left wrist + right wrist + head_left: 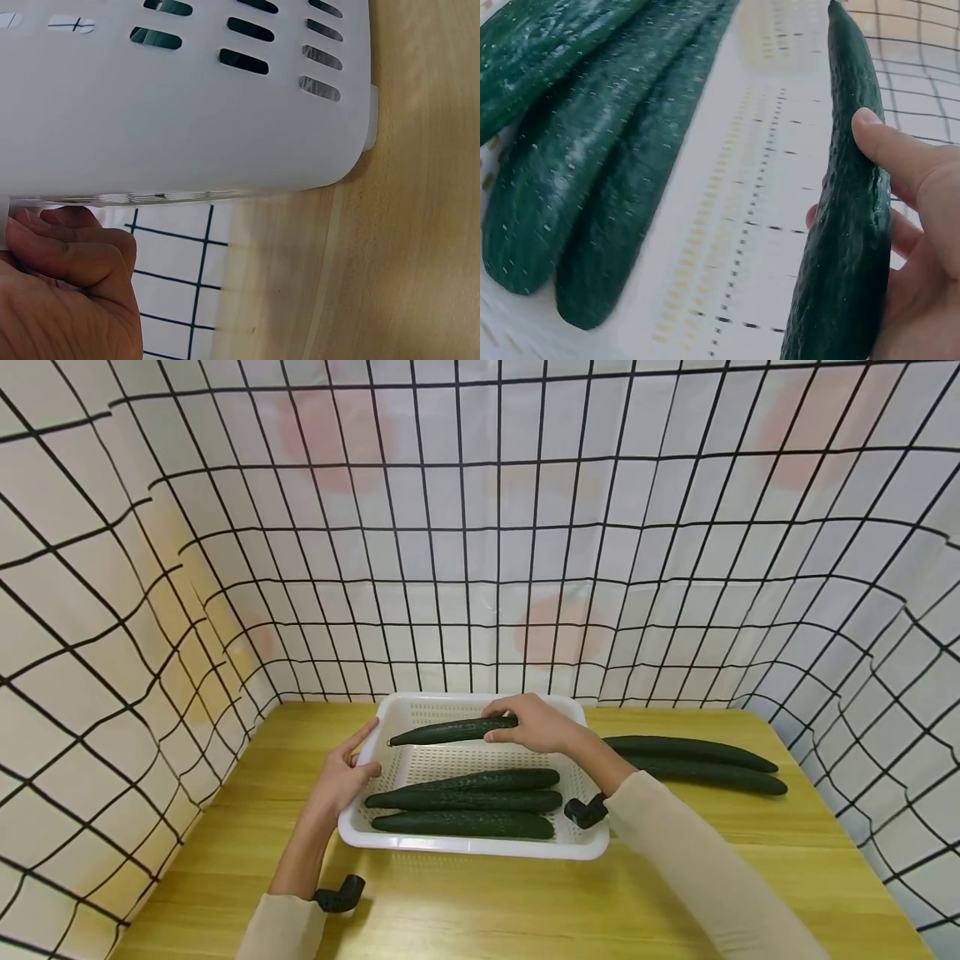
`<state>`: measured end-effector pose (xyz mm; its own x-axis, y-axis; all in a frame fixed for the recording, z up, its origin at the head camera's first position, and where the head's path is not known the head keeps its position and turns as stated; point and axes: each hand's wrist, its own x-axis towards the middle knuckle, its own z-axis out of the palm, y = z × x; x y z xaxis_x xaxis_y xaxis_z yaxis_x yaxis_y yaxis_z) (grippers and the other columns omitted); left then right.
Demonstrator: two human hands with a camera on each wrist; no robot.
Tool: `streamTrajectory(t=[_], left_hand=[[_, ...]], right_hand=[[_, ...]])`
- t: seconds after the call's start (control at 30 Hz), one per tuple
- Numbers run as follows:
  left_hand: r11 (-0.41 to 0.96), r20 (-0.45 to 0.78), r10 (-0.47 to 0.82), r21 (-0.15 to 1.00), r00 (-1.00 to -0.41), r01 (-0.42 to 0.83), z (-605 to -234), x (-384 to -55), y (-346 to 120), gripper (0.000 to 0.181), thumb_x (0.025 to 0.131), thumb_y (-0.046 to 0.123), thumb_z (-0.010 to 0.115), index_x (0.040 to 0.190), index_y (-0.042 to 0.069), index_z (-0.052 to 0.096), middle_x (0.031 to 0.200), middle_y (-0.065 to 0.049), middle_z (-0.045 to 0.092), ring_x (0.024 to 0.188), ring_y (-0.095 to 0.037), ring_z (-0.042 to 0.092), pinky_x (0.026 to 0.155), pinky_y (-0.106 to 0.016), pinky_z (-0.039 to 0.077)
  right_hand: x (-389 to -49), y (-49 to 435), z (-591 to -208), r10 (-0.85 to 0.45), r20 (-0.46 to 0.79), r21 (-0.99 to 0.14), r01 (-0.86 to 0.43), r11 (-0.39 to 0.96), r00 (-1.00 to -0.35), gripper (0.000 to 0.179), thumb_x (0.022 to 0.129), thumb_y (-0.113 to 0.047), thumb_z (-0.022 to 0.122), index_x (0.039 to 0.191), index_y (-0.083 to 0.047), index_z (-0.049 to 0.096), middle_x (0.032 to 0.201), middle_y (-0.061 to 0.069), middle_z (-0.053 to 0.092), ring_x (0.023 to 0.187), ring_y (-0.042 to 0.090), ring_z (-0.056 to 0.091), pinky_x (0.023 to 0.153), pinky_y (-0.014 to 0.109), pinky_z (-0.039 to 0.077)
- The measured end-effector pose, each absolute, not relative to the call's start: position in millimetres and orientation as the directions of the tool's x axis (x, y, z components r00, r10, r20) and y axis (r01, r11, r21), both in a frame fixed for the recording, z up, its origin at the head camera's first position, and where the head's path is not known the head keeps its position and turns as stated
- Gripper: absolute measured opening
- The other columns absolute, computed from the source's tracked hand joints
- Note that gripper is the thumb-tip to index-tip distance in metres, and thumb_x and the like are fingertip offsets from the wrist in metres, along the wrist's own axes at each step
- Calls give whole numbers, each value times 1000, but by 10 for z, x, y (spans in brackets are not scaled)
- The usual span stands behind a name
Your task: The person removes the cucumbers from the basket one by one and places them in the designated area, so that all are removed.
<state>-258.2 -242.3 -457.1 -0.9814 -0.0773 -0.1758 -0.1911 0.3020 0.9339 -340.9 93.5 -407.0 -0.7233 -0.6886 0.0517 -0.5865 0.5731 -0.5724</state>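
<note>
My right hand [536, 724] grips a dark green cucumber [442, 732] by its right end, over the back of a white perforated plastic basket [472, 847]. In the right wrist view the thumb lies across this cucumber [847, 225], whose thin tip points away. Three more cucumbers [465, 824] lie side by side along the basket's front. At the basket's left rim, my left hand [337, 781] holds on, thumb on the inner side. The left wrist view has its curled fingers [75, 255] at the rim, partly hidden by the basket wall [150, 120].
Two cucumbers [712, 774] lie together on the wooden table [480, 910] right of the basket, partly behind my right forearm. A black wire grid [498, 527] with pale sheeting behind it encloses the table at the back and both sides.
</note>
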Motion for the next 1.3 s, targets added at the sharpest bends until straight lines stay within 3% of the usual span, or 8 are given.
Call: streamTrajectory(t=[0.27, 0.43, 0.53, 0.83, 0.97, 1.1, 1.3], left_hand=[[304, -154, -85, 937, -984, -173, -4652, -2606, -2447, 86, 87, 3, 63, 160, 38, 36, 107, -22, 71, 92, -22, 60, 71, -35, 55], [308, -160, -86, 935, -983, -179, -4627, -2594, -2446, 86, 86, 2, 63, 160, 36, 37, 89, -15, 66, 84, -21, 57, 68, -33, 53], [311, -169, -86, 932, -982, -188, -4581, -2583, -2436, 86, 86, 1, 62, 161, 33, 36, 87, -12, 64, 83, -21, 57, 69, -33, 53], [328, -152, -84, 929, -985, -172, -4632, -2587, -2434, 83, 89, 3, 62, 161, 33, 35, 122, -28, 66, 96, -24, 60, 71, -35, 54], [326, -153, -82, 930, -985, -172, -4645, -2607, -2432, 84, 88, 2, 62, 161, 33, 36, 102, -20, 67, 88, -22, 58, 68, -34, 53], [321, -159, -77, 931, -984, -175, -4633, -2605, -2425, 85, 87, 2, 62, 161, 34, 36, 82, -9, 59, 78, -19, 54, 66, -33, 51], [321, -168, -75, 929, -983, -183, -4614, -2595, -2421, 85, 87, 0, 61, 162, 32, 35, 81, -8, 58, 80, -20, 55, 67, -32, 51]], right_hand=[[-3310, 1210, -3872, -672, 85, -574, -588, 570, -735, 46, 99, -33, 68, 140, -12, 63, 137, 9, 65, 126, 30, 59, 104, 49, 50], [-3265, 1429, -3823, -656, 99, -569, -584, 579, -748, 46, 99, -32, 68, 140, -13, 63, 137, 9, 65, 125, 31, 60, 102, 50, 50], [-3251, 1551, -3832, -647, 111, -558, -586, 588, -755, 46, 99, -33, 68, 140, -13, 63, 137, 9, 65, 125, 30, 60, 104, 51, 49], [-3124, 1898, -3813, -572, 143, -557, -544, 628, -808, 47, 98, -33, 69, 139, -11, 64, 139, 11, 65, 126, 36, 59, 104, 57, 48], [-3088, 2080, -3810, -535, 156, -549, -523, 652, -831, 47, 98, -35, 69, 139, -13, 64, 141, 12, 63, 126, 39, 58, 103, 59, 48], [-3042, 2269, -3817, -508, 158, -539, -505, 674, -847, 47, 98, -36, 69, 139, -13, 64, 142, 14, 62, 125, 39, 58, 101, 58, 49], [-2977, 2514, -3815, -468, 153, -525, -473, 707, -870, 48, 100, -37, 67, 141, -14, 62, 142, 13, 63, 124, 38, 58, 98, 57, 49]])
